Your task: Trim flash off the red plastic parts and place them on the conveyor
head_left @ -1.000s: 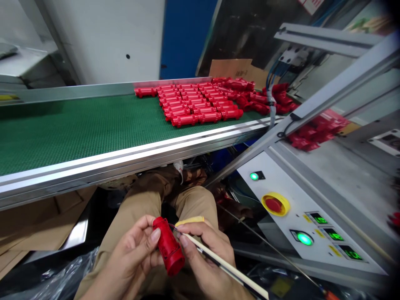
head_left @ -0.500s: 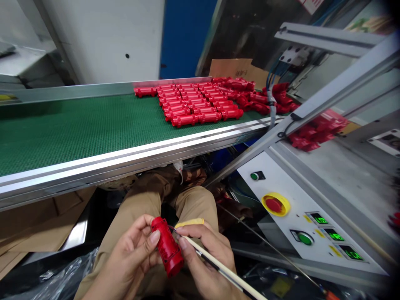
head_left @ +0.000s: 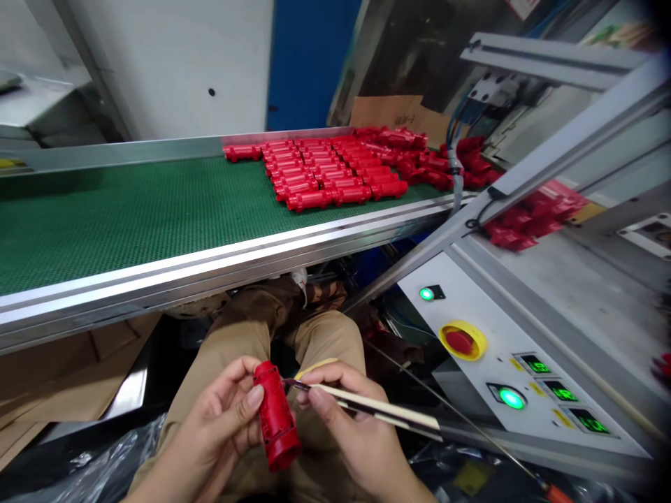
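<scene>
My left hand (head_left: 223, 416) grips a red plastic cylinder (head_left: 277, 419) between thumb and fingers, tilted above my lap. Dark lines and small marks run along its surface, and its lower end faces me. In my right hand (head_left: 361, 426) is a slender tool (head_left: 391, 406) with a pale handle and a dark, thin tip, pinched by thumb and index finger. That tip is at the cylinder's right side; whether it touches is hard to tell. Something yellow (head_left: 321, 367) shows behind the right index finger, its kind unclear.
Ahead runs a green conveyor belt (head_left: 131, 216) with a metal rail (head_left: 210, 262), carrying rows and a pile of red cylinders (head_left: 335, 171). On the right, a machine panel (head_left: 472, 384) has a red emergency button (head_left: 459, 341) and lit green buttons. Cardboard (head_left: 57, 377) lies lower left.
The tool's rear end has swung up and to the right as my right hand turned. The cylinder has tilted slightly more upright. Two green panel buttons have lit up.
</scene>
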Tool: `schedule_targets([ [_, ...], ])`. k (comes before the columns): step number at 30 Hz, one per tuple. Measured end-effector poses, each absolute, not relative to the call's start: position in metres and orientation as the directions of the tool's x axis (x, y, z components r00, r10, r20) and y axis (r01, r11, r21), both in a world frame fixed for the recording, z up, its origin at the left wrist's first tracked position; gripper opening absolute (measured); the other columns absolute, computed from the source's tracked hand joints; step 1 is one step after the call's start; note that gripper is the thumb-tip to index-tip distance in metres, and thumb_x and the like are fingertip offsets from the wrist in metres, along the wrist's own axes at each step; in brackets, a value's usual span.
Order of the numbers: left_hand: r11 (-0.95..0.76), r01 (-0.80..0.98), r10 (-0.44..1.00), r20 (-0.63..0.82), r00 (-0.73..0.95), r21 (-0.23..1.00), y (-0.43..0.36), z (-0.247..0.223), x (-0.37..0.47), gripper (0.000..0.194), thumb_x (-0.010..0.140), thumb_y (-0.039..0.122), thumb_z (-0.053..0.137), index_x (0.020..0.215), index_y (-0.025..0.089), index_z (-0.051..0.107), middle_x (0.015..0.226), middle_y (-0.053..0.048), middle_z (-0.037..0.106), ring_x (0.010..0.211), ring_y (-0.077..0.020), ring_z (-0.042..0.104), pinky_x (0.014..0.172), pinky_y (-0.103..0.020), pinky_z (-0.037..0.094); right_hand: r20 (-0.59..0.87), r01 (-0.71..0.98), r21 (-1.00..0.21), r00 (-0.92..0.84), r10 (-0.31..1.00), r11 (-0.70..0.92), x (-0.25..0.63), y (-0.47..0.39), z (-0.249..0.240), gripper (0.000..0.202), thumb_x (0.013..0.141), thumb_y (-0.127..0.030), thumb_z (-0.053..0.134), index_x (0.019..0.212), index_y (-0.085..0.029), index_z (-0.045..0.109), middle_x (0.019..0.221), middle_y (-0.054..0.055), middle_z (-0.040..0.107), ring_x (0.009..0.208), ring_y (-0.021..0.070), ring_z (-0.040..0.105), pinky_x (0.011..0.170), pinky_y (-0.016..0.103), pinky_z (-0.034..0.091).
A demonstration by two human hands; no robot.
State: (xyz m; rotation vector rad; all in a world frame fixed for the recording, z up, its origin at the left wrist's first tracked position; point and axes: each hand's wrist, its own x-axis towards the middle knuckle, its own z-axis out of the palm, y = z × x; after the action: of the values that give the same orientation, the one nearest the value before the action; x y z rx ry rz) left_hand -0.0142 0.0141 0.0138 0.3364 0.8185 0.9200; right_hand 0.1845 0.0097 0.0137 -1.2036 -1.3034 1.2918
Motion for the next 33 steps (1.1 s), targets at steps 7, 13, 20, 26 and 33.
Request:
schedule_targets([
  [7, 0.692, -0.596, 0.710, -0.531, 0.461, 0.408, 0.018, 0.016, -0.019, 0.032, 0.082, 0.026, 0.088, 0.108, 0.018, 0.070, 0.099, -0.012, 0.083, 0.078, -0.0227, 0.080, 0.076, -0.031, 0.061, -0.309, -0.613, -0.690, -0.230, 0.923, -0.384, 0.180, 0.014, -0.006, 0.017, 0.090, -0.028, 0.085, 0.096, -0.014, 0.077, 0.083, 0.004, 0.081, 0.073, 0.0108, 0.075, 0.072, 0.019, 0.060],
  [13, 0.727, -0.572, 0.678, -0.528, 0.511, 0.379, 0.017, 0.014, -0.020, 0.032, 0.082, 0.027, 0.087, 0.109, 0.020, 0.071, 0.096, -0.010, 0.082, 0.074, -0.0251, 0.080, 0.068, -0.034, 0.062, -0.327, -0.672, -0.560, -0.359, 0.874, -0.485, 0.181, 0.015, -0.013, 0.016, 0.091, -0.027, 0.084, 0.094, -0.013, 0.076, 0.083, 0.004, 0.080, 0.070, 0.0085, 0.074, 0.067, 0.016, 0.061],
  [20, 0.654, -0.578, 0.753, -0.492, 0.437, 0.488, 0.014, 0.004, -0.022, 0.023, 0.088, 0.026, 0.081, 0.108, 0.022, 0.071, 0.095, -0.005, 0.075, 0.081, -0.0182, 0.075, 0.077, -0.030, 0.059, -0.163, -0.578, -0.745, -0.324, 0.932, -0.331, 0.190, 0.005, 0.008, 0.014, 0.094, -0.032, 0.081, 0.098, -0.019, 0.077, 0.085, 0.003, 0.078, 0.073, 0.0112, 0.075, 0.069, 0.019, 0.061],
  [26, 0.504, -0.526, 0.863, -0.424, 0.275, 0.685, 0.012, 0.003, -0.015, 0.021, 0.088, 0.031, 0.082, 0.104, 0.026, 0.070, 0.088, 0.000, 0.072, 0.076, -0.0134, 0.066, 0.073, -0.024, 0.056, 0.295, 0.203, -0.926, -0.141, 0.945, 0.319, 0.190, -0.003, 0.030, 0.024, 0.092, -0.010, 0.072, 0.112, -0.023, 0.078, 0.100, 0.005, 0.080, 0.091, 0.0173, 0.075, 0.082, 0.025, 0.059],
  [33, 0.404, -0.478, 0.915, -0.337, 0.224, 0.780, 0.009, 0.000, -0.015, 0.019, 0.088, 0.032, 0.081, 0.103, 0.026, 0.072, 0.088, -0.001, 0.073, 0.082, -0.0164, 0.065, 0.076, -0.024, 0.056, 0.433, 0.290, -0.820, -0.248, 0.867, 0.493, 0.186, -0.003, 0.027, 0.031, 0.091, -0.002, 0.066, 0.119, -0.014, 0.074, 0.106, 0.012, 0.078, 0.093, 0.0226, 0.073, 0.086, 0.036, 0.060],
])
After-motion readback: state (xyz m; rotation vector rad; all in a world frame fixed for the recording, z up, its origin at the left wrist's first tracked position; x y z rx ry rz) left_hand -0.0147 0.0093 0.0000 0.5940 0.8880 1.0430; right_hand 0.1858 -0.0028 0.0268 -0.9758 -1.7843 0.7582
